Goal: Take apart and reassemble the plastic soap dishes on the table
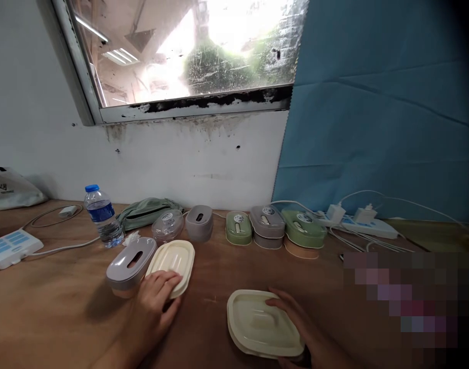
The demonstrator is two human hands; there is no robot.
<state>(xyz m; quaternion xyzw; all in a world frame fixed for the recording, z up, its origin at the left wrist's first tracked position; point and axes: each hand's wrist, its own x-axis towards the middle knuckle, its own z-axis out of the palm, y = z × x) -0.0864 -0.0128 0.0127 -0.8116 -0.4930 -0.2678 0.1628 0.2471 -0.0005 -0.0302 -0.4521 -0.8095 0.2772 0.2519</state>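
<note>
My left hand rests on the near end of a cream lidded box, its fingers curled over the lid and its thumb down at the side. At the front of the table, my right hand grips a second cream lidded box by its right side, with a finger on top of the lid and part of the hand hidden below. This box looks slightly tilted. Against the left-hand box stands a grey-lilac box with a slot in its top.
Behind stand a clear lidded container, a grey slotted box, a small green box, a grey box and a larger green one. A water bottle, green pouch and power strips with cables also lie there.
</note>
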